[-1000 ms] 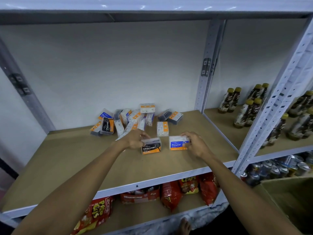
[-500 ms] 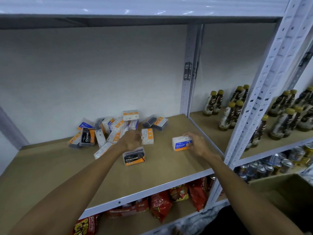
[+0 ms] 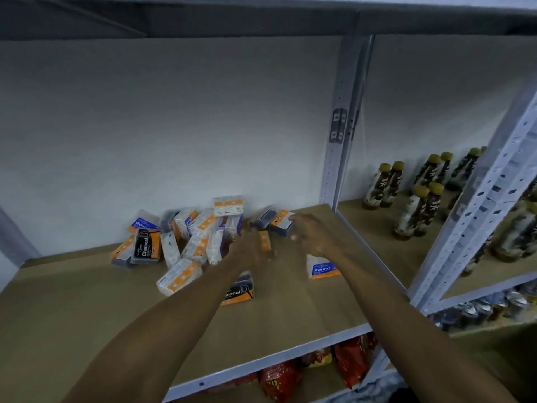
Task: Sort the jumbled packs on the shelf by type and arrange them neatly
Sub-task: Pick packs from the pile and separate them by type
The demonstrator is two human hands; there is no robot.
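Packs point(image 3: 200, 228) in messy orange-white heap

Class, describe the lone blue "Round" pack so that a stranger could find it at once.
Start at the brown shelf board that carries the heap of small packs. Towards its right, just below the right hand, a white pack with a blue Round label stands alone. The other Round pack lies in the heap, back left.

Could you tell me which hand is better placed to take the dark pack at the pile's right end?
Right, probably. The right hand reaches with straight fingers beside the dark pack; the left hand, blurred, is over the middle of the pile, farther away.
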